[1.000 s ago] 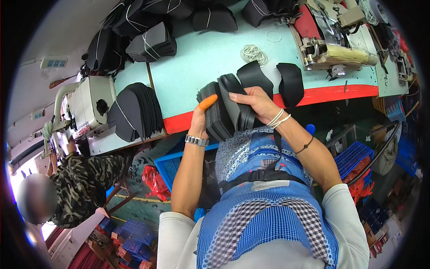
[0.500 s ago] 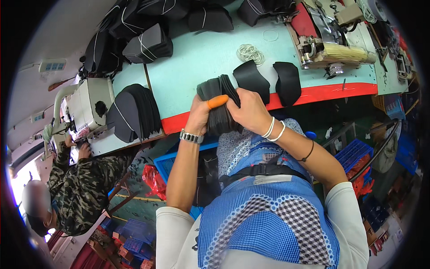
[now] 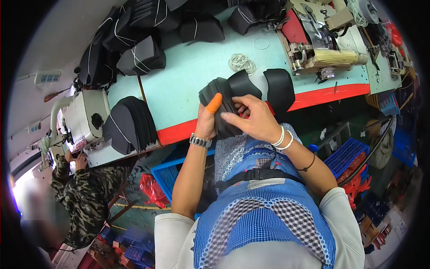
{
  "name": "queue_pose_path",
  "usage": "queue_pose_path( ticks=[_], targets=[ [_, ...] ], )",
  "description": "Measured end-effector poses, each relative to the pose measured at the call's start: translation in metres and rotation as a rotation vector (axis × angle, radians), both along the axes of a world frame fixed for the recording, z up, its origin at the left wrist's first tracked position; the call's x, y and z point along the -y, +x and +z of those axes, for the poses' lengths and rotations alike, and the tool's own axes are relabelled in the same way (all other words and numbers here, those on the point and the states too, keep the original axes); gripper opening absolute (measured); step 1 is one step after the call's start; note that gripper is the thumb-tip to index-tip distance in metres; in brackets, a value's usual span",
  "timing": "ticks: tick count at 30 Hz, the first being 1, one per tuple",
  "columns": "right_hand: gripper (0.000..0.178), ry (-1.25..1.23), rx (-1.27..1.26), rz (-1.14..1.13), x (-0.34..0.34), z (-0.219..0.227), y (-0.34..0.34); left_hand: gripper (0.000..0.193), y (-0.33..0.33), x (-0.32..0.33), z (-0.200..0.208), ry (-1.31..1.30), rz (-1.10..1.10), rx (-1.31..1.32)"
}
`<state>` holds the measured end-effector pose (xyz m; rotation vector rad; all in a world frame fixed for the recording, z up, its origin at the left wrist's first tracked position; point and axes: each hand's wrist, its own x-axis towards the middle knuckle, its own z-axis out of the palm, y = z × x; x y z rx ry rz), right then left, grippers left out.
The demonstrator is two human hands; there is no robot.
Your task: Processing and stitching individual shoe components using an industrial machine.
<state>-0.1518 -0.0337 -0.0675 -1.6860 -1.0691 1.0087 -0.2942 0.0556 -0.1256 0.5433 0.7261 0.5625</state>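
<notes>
My left hand [image 3: 207,120], with an orange rubber cot on the thumb, grips a thick stack of black curved fabric pieces [image 3: 221,96] from the left. My right hand [image 3: 251,120] clasps the same stack from the right, fingers spread over its near face. The stack stands at the front edge of the pale green worktable [image 3: 188,76]. One more black piece [image 3: 279,88] lies flat on the table just to the right of the stack. A small pile of white rubber bands [image 3: 242,62] lies on the table just behind the stack.
Tied bundles of black pieces [image 3: 141,56] sit along the table's far side, and another bundle [image 3: 132,125] lies at the left. A sewing machine [image 3: 320,42] stands at the right. Another person in a camouflage jacket [image 3: 83,193] works at a white machine [image 3: 83,119]. Blue crates [image 3: 347,154] stand below.
Both hands and the stack have shifted slightly up and away from my body, toward the table. The right hand has slid across the stack's front.
</notes>
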Motion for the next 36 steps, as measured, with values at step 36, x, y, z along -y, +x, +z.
queue_pose_path(
  ticks=[36],
  targets=[
    [0.061,-0.058,0.122,-0.055,0.018,-0.006,0.005,0.044,0.001,0.014,-0.004,-0.081,-0.149,-0.04]
  ],
)
